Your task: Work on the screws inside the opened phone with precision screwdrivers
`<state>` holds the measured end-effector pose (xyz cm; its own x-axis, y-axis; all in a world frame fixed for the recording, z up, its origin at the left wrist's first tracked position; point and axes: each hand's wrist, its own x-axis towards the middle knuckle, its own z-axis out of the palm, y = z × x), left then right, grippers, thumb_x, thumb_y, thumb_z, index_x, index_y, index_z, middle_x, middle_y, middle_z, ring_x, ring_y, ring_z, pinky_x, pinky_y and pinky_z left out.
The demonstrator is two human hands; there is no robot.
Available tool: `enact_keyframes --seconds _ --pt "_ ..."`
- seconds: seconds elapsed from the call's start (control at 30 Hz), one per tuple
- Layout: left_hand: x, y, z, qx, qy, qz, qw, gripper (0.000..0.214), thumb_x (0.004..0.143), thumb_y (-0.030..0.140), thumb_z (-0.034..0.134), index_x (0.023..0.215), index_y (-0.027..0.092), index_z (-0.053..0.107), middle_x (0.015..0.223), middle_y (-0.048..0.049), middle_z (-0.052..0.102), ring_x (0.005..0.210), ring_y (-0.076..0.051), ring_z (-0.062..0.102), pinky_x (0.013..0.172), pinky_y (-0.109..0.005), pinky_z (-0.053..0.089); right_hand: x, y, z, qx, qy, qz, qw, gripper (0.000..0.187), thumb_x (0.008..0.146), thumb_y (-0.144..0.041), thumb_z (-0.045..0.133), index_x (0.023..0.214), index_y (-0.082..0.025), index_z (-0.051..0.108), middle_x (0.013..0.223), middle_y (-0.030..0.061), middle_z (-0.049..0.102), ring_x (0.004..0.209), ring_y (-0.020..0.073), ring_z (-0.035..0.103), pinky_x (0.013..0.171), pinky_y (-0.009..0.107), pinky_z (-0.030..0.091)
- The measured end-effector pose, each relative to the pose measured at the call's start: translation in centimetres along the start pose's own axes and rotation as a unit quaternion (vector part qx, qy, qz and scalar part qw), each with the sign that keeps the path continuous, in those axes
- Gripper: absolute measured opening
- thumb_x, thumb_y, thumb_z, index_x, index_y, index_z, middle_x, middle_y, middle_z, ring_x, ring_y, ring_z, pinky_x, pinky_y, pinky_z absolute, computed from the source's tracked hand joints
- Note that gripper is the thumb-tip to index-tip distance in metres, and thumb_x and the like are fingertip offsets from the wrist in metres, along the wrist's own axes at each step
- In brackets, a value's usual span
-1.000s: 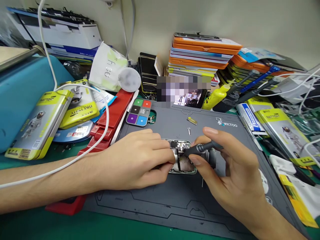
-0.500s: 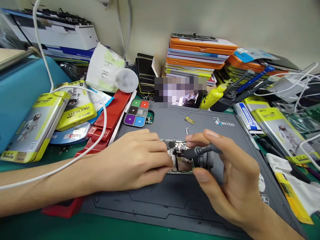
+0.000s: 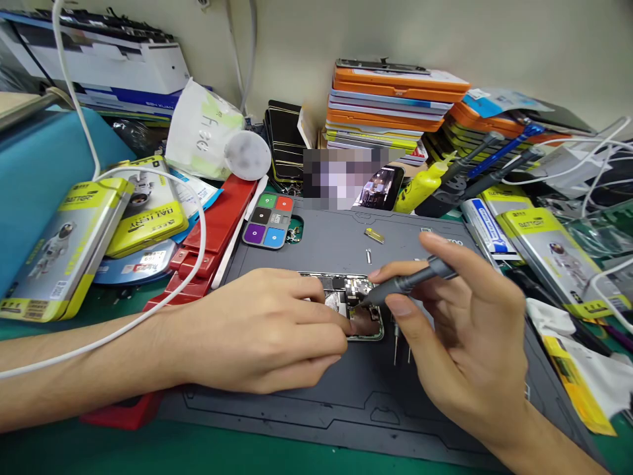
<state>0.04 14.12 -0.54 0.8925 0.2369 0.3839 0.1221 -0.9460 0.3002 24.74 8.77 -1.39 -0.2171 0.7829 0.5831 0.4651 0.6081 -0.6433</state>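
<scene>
An opened phone (image 3: 366,323) lies on the grey work mat (image 3: 316,237), its circuit board and inner frame exposed. My left hand (image 3: 287,326) rests over the phone's left part with curled fingers, the index fingertip pressing inside the frame. In my right hand (image 3: 475,330), a dark grey screwdriver (image 3: 403,284) is pinched between thumb and fingers. It slants down to the left, its tip at the board close to my left index finger. The phone's left side is hidden under my left hand. Two thin metal shafts (image 3: 396,343) show beneath my right hand.
Behind the phone lie a small metal piece (image 3: 368,256) and a yellowish part (image 3: 374,235). A coloured tray (image 3: 267,221) sits at the mat's upper left. Yellow battery boxes (image 3: 64,251) stand left; a white cable (image 3: 202,231) crosses my left forearm. A propped phone (image 3: 380,188) stands behind.
My right hand has shifted slightly right, and the screwdriver now shows more of its length. My left index finger has stretched further right into the phone's frame. The view has moved a little.
</scene>
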Motion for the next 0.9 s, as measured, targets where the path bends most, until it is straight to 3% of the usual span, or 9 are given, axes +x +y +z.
enact_keyframes --seconds 0.13,0.53,0.7,0.9 --pt "-0.03 -0.04 -0.02 -0.009 -0.001 -0.007 1.0 0.014 0.103 0.022 0.057 0.094 0.021 0.067 0.099 -0.0062 0.076 0.085 -0.019 0.064 0.082 -0.031 0.053 0.34 -0.29 -0.03 0.022 0.033 0.029 0.999 0.068 0.097 -0.003 0.063 0.159 -0.023 0.043 0.115 0.0118 0.069 0.101 0.0204 0.072 0.073 0.031 0.063" --pt "0.24 0.08 -0.31 -0.008 -0.012 -0.017 1.0 0.018 0.102 0.021 0.056 0.089 0.021 0.068 0.093 -0.0055 0.076 0.077 -0.018 0.06 0.075 -0.032 0.052 0.22 -0.14 -0.16 0.047 0.023 0.038 0.998 0.067 0.098 -0.004 0.06 0.16 -0.024 0.044 0.114 0.0113 0.067 0.103 0.02 0.071 0.072 0.029 0.062" --pt "0.26 -0.08 -0.28 -0.022 -0.021 -0.019 0.999 0.022 0.103 0.02 0.053 0.089 0.019 0.069 0.092 -0.005 0.076 0.078 -0.019 0.061 0.075 -0.034 0.051 0.13 -0.28 -0.19 0.027 0.008 -0.018 0.999 0.077 0.089 0.005 0.062 0.158 -0.026 0.049 0.11 0.0099 0.071 0.102 0.022 0.074 0.078 0.034 0.066" --pt "0.16 -0.09 -0.13 -0.03 -0.015 -0.022 0.999 0.016 0.102 0.02 0.056 0.093 0.02 0.07 0.096 -0.0065 0.077 0.084 -0.02 0.065 0.079 -0.032 0.053 -0.51 -0.3 -0.47 -0.075 -0.032 -0.09 0.993 0.086 0.086 0.005 0.064 0.164 -0.026 0.044 0.128 0.0056 0.075 0.107 0.0187 0.075 0.099 0.032 0.063"
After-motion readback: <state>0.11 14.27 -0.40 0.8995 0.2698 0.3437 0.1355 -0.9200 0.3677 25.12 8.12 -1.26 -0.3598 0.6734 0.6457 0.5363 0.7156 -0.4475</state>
